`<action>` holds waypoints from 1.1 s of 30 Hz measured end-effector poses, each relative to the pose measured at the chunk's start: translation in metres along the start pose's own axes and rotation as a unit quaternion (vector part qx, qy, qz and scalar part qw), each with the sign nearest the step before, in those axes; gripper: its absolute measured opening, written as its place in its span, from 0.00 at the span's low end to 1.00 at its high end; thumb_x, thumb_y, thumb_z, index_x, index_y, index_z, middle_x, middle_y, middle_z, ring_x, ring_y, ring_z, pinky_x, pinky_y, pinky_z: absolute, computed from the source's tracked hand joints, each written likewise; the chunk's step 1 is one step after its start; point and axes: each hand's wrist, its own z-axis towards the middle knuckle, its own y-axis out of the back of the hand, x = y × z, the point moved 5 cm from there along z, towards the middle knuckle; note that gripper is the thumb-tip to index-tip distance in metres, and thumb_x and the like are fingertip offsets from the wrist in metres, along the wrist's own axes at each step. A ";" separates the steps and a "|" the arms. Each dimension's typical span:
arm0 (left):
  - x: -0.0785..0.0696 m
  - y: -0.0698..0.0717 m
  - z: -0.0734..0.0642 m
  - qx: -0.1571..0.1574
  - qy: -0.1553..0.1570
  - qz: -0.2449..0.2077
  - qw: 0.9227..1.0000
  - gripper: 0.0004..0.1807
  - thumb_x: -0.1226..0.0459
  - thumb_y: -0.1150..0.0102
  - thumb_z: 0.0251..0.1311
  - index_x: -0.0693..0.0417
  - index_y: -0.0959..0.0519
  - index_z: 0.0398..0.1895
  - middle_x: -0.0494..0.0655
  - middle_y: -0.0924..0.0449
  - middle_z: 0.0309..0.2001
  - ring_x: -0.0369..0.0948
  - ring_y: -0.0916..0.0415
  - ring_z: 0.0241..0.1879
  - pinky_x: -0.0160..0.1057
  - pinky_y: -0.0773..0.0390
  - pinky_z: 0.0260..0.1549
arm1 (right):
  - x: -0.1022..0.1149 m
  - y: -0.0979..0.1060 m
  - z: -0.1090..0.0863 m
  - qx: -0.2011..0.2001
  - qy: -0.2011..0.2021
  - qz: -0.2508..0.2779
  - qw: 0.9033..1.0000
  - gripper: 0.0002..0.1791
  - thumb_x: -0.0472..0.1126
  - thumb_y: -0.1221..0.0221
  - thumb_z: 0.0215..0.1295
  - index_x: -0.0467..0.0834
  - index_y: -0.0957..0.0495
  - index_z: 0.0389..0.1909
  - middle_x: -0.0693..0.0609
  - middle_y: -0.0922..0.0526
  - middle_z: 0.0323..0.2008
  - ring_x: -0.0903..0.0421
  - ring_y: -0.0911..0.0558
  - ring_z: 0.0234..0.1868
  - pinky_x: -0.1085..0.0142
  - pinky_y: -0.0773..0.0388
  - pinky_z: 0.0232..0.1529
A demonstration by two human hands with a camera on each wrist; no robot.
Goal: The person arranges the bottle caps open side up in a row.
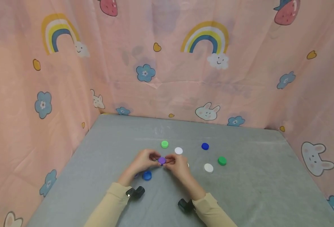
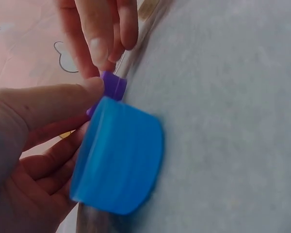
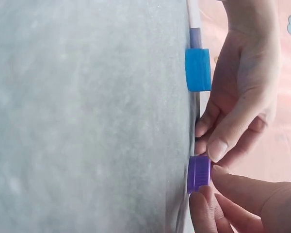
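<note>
A purple bottle cap [image 1: 162, 160] is between my two hands, low over the table. My left hand [image 1: 145, 160] pinches its left side, the thumb lying against it in the left wrist view. From the other side my right hand [image 1: 180, 167] holds the cap with thumb and fingertips; the right wrist view shows its ribbed edge [image 3: 199, 174]. Just below the left hand lies a blue cap [image 1: 147, 175], large and close in the left wrist view [image 2: 123, 158]. Another purplish cap [image 1: 136, 175] is mostly hidden by the left wrist.
Beyond the hands lie a light green cap [image 1: 164, 144] and a white cap [image 1: 178, 150]. Rightward are a dark blue cap [image 1: 205, 146], a second white cap [image 1: 208, 168] and a green cap [image 1: 222, 161]. Patterned pink cloth [image 1: 167, 94] surrounds the grey table [image 1: 257, 189].
</note>
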 end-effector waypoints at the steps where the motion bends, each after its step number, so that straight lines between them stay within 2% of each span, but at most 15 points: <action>1: 0.000 -0.001 0.000 0.001 0.001 0.001 1.000 0.16 0.65 0.27 0.44 0.58 0.17 0.39 0.48 0.17 0.32 0.35 0.23 0.32 0.32 0.23 0.33 | 0.000 -0.001 0.000 0.001 0.002 -0.002 1.000 0.14 0.31 0.31 0.49 0.33 0.18 0.39 0.42 0.14 0.31 0.54 0.14 0.30 0.67 0.18 0.31; 13: 0.001 -0.005 0.003 -0.003 -0.009 0.003 1.000 0.15 0.67 0.26 0.42 0.59 0.16 0.36 0.48 0.17 0.29 0.35 0.24 0.29 0.30 0.25 0.31 | -0.002 -0.006 0.002 0.006 0.000 -0.025 1.000 0.13 0.31 0.30 0.48 0.33 0.18 0.37 0.43 0.14 0.29 0.55 0.15 0.29 0.67 0.19 0.30; 28: 0.001 -0.004 0.002 -0.003 -0.010 0.006 1.000 0.14 0.67 0.27 0.42 0.58 0.16 0.36 0.47 0.18 0.30 0.34 0.25 0.29 0.30 0.25 0.31 | -0.004 -0.008 0.005 0.009 0.001 -0.007 1.000 0.13 0.30 0.30 0.46 0.33 0.18 0.36 0.44 0.15 0.27 0.55 0.15 0.28 0.69 0.20 0.29; 33: -0.005 -0.003 -0.001 0.000 -0.008 -0.011 1.000 0.14 0.68 0.27 0.43 0.61 0.16 0.37 0.51 0.17 0.31 0.34 0.24 0.29 0.30 0.24 0.30 | -0.003 -0.006 0.003 0.009 0.012 0.003 1.000 0.14 0.30 0.30 0.47 0.33 0.18 0.37 0.42 0.14 0.29 0.53 0.14 0.29 0.68 0.19 0.30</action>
